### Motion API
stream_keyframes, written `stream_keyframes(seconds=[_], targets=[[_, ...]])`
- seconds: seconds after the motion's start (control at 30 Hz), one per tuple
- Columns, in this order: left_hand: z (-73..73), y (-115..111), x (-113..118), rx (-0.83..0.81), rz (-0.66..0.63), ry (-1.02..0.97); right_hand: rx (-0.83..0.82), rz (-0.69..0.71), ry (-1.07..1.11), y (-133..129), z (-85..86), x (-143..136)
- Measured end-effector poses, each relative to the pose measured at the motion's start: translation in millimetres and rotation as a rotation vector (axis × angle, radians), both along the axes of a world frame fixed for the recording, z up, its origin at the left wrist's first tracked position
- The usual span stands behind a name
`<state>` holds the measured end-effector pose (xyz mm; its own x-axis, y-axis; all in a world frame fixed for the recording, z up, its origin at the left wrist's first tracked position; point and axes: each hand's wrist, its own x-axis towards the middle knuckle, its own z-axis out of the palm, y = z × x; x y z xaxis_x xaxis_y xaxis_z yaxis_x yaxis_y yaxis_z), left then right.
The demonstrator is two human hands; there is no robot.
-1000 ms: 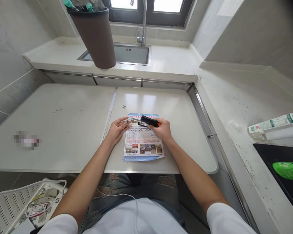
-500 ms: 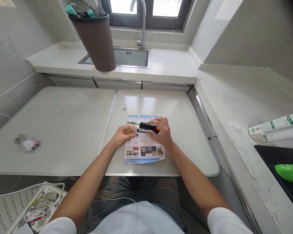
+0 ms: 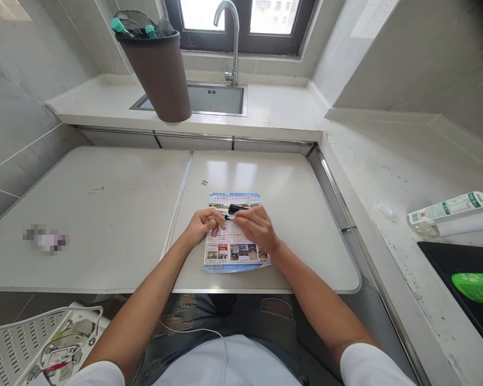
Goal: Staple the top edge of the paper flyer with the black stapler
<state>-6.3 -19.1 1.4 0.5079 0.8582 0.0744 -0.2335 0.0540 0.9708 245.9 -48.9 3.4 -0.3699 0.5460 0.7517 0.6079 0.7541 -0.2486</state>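
Note:
My right hand is closed around a black stapler, held above a printed leaflet. The fingers cover most of the stapler, and its front end points left. Just left of that end is my left hand, its fingers curled together close to the stapler. Whatever may be between those fingertips is too small to make out. The leaflet, with blue edges, red lettering and small photos, lies flat on the white folding table. Small silver staple strips lie on the table beyond the leaflet.
A brown bin stands on the counter by the sink and tap. On the right counter lie a clear bottle and a green object. A blurred item is on the table's left half.
My right hand has turned over the stapler and now covers more of it, including the orange part. A small grey piece seen at my left fingertips no longer shows clearly.

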Motion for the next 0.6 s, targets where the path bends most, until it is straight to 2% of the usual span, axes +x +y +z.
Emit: stream_keyframes(seconds=[0.13, 0.2, 0.3, 0.43, 0.6], targets=[[6.0, 0, -1, -0.003, 0.096, -0.065, -0.066, -0.407, 0.272, 21, 3.5, 34], [8.4, 0, -1, -0.022, 0.115, -0.085, -0.194, -0.574, 0.322, 31, 2.0, 54], [9.6, 0, -1, -0.043, 0.135, -0.102, -0.393, -0.745, 0.309, 39, -5.6, 77], [9.1, 0, -2, -0.054, 0.161, -0.106, -0.539, -0.845, 0.255, 45, -20.0, 84], [11.6, 2, -4, -0.074, 0.214, -0.116, -0.614, -0.82, 0.227, 68, -28.6, 81]])
